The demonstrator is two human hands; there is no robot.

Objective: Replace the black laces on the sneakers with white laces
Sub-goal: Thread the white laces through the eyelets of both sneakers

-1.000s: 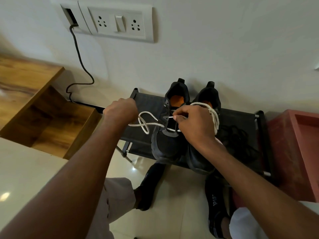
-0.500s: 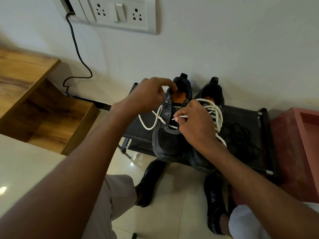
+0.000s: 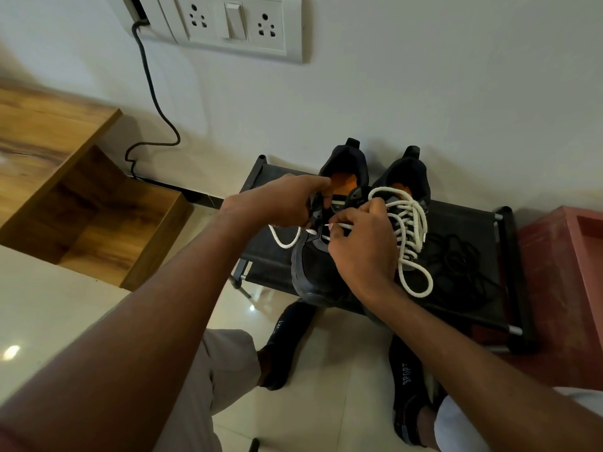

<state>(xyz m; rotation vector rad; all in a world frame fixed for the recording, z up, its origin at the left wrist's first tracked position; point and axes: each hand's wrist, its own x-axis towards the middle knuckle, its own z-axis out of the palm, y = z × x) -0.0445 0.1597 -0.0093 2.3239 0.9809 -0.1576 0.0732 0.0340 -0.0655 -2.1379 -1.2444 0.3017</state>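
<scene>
- Both hands are busy on the left sneaker (image 3: pixel 313 265): left hand (image 3: pixel 287 200) grips the eyelet edge up by the tongue, right hand (image 3: pixel 362 246) pinches the tip of the white lace (image 3: pixel 284 241) and aims it at an eyelet.
- Both sneakers sit side by side on a low black rack (image 3: pixel 470 256) against the wall, heels to the wall.
- Right sneaker (image 3: pixel 408 177) looks done to me: white lacing crisscrossed all the way up, loose ends flopped over its side.
- Old black laces (image 3: pixel 456 259) are in a heap on the rack just right of the sneakers, so the removal part is finished.
- Left one seems partway, with a slack loop hanging off its left side. Hands cover most eyelets, so I can't tell how many rows remain.
</scene>
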